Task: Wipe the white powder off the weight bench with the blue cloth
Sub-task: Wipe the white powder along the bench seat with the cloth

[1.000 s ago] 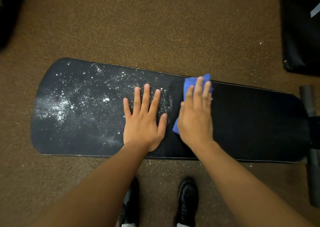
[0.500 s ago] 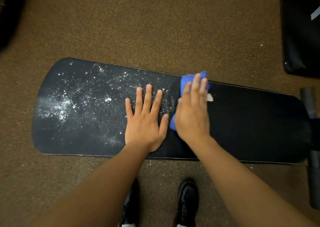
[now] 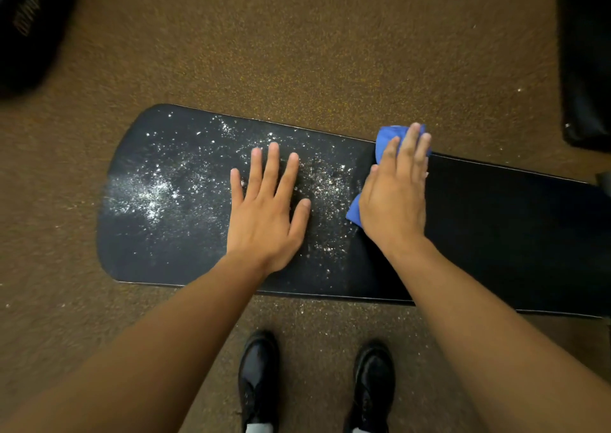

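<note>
The black weight bench (image 3: 496,234) lies long-ways across the brown speckled floor (image 3: 297,52), its rounded end to the left. White powder (image 3: 148,194) is scattered over the left half of the pad, thickest near the left end, with more flecks between the two hands; the right half of the bench looks dark and free of flecks. The left hand (image 3: 264,214) lies flat on the pad among the powder, fingers straight and spread, holding nothing. The right hand (image 3: 393,197) presses the blue cloth (image 3: 385,140) down on the bench near its far edge, fingers straight and close together on top of it; the cloth shows beyond the fingertips and again as a corner at the thumb side. Two black shoes (image 3: 258,376) stand on the floor at the near side of the bench. Dark blurred objects sit at the far left and far right corners.
</note>
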### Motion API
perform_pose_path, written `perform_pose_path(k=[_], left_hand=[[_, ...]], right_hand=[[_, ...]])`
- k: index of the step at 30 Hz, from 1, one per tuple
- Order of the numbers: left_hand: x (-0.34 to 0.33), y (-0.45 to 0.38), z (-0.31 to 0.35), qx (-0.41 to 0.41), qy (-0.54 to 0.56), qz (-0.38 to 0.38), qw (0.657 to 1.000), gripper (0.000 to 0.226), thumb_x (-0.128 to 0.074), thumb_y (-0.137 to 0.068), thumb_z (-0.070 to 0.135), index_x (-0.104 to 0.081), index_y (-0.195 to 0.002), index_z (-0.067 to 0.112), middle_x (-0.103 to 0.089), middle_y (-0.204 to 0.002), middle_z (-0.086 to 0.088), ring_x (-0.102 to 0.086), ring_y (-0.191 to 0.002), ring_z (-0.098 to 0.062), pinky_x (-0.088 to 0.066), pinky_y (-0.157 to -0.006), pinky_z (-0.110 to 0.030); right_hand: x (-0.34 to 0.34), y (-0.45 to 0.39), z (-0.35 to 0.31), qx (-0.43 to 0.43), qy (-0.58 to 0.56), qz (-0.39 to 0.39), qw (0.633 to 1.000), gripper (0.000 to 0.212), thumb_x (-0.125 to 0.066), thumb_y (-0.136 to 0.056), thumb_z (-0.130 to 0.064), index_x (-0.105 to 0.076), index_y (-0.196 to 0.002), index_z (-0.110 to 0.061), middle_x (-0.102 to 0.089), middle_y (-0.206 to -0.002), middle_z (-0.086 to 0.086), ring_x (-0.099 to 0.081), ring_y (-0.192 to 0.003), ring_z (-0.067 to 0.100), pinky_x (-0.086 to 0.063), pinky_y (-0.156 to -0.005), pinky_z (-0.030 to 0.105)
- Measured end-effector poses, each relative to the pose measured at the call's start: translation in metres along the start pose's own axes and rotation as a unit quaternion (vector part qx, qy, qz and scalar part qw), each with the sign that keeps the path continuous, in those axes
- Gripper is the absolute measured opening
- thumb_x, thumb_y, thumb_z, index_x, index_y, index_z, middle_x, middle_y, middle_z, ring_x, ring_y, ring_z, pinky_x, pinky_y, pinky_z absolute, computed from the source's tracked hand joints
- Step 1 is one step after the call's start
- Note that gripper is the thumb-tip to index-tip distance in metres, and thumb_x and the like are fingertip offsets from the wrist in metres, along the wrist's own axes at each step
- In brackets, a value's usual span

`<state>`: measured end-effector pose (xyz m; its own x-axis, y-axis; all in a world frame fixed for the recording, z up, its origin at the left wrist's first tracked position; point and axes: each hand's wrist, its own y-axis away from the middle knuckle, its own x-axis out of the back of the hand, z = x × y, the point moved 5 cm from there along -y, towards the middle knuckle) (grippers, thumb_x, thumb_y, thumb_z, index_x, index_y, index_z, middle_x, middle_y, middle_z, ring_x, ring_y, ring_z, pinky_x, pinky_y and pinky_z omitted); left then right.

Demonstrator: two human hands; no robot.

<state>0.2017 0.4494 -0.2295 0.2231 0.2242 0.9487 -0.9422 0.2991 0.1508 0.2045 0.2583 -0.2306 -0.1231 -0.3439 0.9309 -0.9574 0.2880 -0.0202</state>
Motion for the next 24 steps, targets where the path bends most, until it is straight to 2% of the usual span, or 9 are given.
perform_pose_path(k=[10,16,18,22,24], left_hand=[[0.002,0.001,-0.037,0.004,-0.025,-0.015,1.0,0.07,-0.018,-0.097,0.057,-0.002,-0.158,0.027,0.009,-0.166,-0.003,0.017,-0.151,-0.025,0.009,-0.119,-0.056],[0.0,0.003,-0.047,-0.007,-0.04,-0.03,0.999,0.071,-0.015,-0.097,0.06,0.002,-0.158,0.028,0.014,-0.165,-0.002,0.021,-0.15,-0.024,0.011,-0.118,-0.056],[0.0,0.003,-0.046,-0.005,-0.044,-0.03,0.999,0.07,-0.014,-0.098,0.06,0.004,-0.158,0.028,0.016,-0.165,-0.003,0.022,-0.149,-0.025,0.011,-0.118,-0.057],[0.0,0.003,-0.045,-0.008,-0.043,-0.03,0.999,0.07,-0.013,-0.098,0.059,0.007,-0.157,0.028,0.018,-0.164,-0.004,0.024,-0.149,-0.026,0.01,-0.118,-0.058],[-0.001,0.002,-0.046,-0.008,-0.045,-0.031,0.998,0.07,-0.014,-0.098,0.059,0.007,-0.157,0.029,0.018,-0.164,-0.004,0.024,-0.148,-0.026,0.011,-0.118,-0.058]], right_hand=[[-0.012,0.011,-0.024,0.055,0.014,-0.015,0.998,0.05,-0.035,-0.102,-0.013,-0.025,-0.145,0.01,-0.005,-0.158,0.026,0.001,-0.147,0.04,-0.009,-0.12,0.049],[-0.013,0.083,-0.033,0.132,0.024,-0.069,0.989,0.053,-0.037,-0.095,-0.01,-0.028,-0.144,0.01,-0.009,-0.157,0.028,-0.001,-0.147,0.041,-0.018,-0.118,0.052],[-0.009,0.088,-0.02,0.106,0.03,-0.07,0.991,0.054,-0.035,-0.094,-0.012,-0.03,-0.142,0.012,-0.01,-0.157,0.029,-0.003,-0.146,0.042,-0.021,-0.117,0.053],[-0.002,0.035,-0.009,-0.041,0.009,-0.012,0.999,0.051,-0.031,-0.098,-0.011,-0.027,-0.143,0.013,-0.005,-0.157,0.028,0.001,-0.146,0.043,-0.014,-0.118,0.054],[-0.011,0.015,-0.027,-0.043,0.015,-0.006,0.999,0.052,-0.034,-0.1,-0.011,-0.024,-0.145,0.011,-0.001,-0.158,0.027,0.004,-0.146,0.042,-0.007,-0.119,0.052]])
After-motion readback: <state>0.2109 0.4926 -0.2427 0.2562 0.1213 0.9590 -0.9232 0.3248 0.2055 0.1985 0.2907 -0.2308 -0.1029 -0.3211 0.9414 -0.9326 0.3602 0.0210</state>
